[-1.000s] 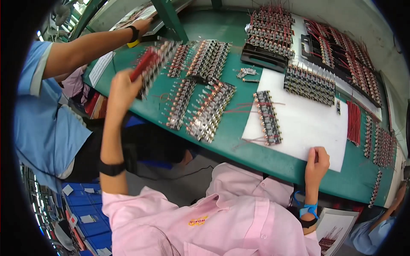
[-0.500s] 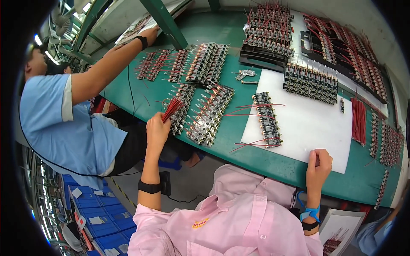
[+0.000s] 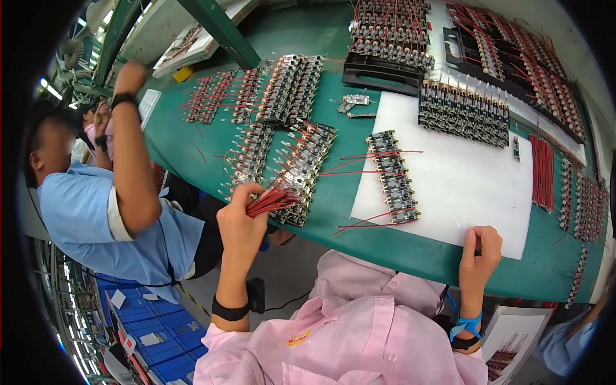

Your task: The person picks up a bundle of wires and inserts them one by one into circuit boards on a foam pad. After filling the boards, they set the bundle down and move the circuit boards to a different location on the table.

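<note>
Closed around a bundle of thin red wires, my left hand is at the table's near edge, beside two rows of small circuit boards. The nearer row of boards lies just beyond the wires, which partly cover its near end. My right hand rests with curled fingers on the near edge of a white foam sheet; anything inside it is hidden. A strip of joined circuit boards lies on the sheet between my hands, with several red wires laid across it.
Stacked boards stand at the sheet's far edge. Red wires lie in a pile to the right. Wired boards fill black trays at the back. A co-worker in a blue shirt sits at the left, near a green post.
My left hand has moved slightly right with the red wires, which now tilt toward the boards. My right hand stays put. The co-worker's arm has drawn back from the far shelf and risen.
</note>
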Motion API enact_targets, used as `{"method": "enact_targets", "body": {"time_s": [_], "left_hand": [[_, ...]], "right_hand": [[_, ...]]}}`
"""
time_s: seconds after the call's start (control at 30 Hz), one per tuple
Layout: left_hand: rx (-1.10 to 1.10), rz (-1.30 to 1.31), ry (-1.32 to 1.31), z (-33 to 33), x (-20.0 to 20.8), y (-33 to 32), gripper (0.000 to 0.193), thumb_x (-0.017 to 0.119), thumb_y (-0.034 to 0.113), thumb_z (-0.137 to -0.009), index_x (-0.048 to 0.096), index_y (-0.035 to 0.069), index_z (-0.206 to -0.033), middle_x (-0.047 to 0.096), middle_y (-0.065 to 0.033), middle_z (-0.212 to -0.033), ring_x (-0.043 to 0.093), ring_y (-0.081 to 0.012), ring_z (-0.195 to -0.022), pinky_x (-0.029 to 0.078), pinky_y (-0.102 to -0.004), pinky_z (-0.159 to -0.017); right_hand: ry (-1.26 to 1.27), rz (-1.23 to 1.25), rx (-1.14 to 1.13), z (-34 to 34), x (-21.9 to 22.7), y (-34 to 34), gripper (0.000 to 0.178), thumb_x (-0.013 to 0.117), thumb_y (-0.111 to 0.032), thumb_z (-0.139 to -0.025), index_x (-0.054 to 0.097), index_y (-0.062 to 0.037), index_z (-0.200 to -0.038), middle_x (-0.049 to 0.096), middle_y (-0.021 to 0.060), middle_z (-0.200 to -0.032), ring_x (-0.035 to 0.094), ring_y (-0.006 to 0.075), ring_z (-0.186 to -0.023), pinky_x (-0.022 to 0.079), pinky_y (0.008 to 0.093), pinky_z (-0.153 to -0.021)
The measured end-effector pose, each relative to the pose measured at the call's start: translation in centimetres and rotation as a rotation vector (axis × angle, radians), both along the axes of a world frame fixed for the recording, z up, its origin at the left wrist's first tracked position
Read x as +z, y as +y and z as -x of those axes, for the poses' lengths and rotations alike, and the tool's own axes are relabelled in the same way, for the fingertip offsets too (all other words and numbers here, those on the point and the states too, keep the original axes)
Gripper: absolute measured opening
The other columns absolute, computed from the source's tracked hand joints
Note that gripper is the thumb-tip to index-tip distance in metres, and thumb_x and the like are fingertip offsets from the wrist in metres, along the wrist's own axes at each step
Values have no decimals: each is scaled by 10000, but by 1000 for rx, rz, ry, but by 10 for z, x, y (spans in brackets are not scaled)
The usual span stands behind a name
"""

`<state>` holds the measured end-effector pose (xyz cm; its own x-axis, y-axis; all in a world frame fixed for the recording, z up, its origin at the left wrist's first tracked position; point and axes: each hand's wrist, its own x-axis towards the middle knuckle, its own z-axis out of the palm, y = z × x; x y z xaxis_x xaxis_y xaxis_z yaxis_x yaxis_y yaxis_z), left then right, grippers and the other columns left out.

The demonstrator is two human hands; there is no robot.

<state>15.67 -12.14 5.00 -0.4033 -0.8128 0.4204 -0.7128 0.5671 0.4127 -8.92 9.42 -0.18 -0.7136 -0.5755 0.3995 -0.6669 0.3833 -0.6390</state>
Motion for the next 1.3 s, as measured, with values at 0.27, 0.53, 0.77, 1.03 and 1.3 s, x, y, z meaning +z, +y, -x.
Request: {"method": "enact_targets", "body": {"time_s": [0.27, 0.53, 0.77, 1.03, 1.3], "left_hand": [[-60, 9, -197, 28, -24, 29, 343, 681, 77, -600, 473, 73, -873, 509, -77, -518, 541, -239, -465, 393, -283, -429], [-5, 82, -278, 29, -29, 24, 385, 698, 136, -592, 460, 86, -890, 506, -73, -503, 530, -261, -448, 397, -324, -411], [71, 83, -334, 20, -29, 10, 403, 704, 135, -598, 433, 90, -894, 510, -71, -532, 542, -270, -485, 396, -332, -427], [23, 57, -314, 14, -25, 8, 378, 690, 110, -633, 424, 75, -899, 536, -71, -576, 543, -256, -481, 400, -320, -430], [-362, -979, 1179, 21, -5, 22, 237, 404, 272, -891, 387, 80, -754, 382, 10, -561, 340, -79, -383, 354, -256, -387]], "right_hand": [[25, 14, 39, 0, 4, 2, 90, 514, -33, -763, 469, -8, -689, 453, 73, -649, 400, 204, -641, 332, 301, -568], [14, -8, 37, -1, 3, 2, 96, 513, -41, -767, 468, -11, -688, 450, 73, -641, 403, 210, -648, 331, 308, -570], [16, -2, 42, 1, 2, 2, 105, 513, -55, -776, 469, -11, -691, 450, 71, -641, 403, 208, -650, 331, 304, -566], [5, -32, 42, 0, 3, 4, 107, 519, -62, -778, 473, -9, -697, 459, 66, -647, 408, 193, -647, 333, 287, -547], [-375, 193, 230, -5, 59, -4, 99, 484, -32, -748, 507, 10, -661, 513, 75, -620, 421, 190, -590, 331, 296, -565]]}}
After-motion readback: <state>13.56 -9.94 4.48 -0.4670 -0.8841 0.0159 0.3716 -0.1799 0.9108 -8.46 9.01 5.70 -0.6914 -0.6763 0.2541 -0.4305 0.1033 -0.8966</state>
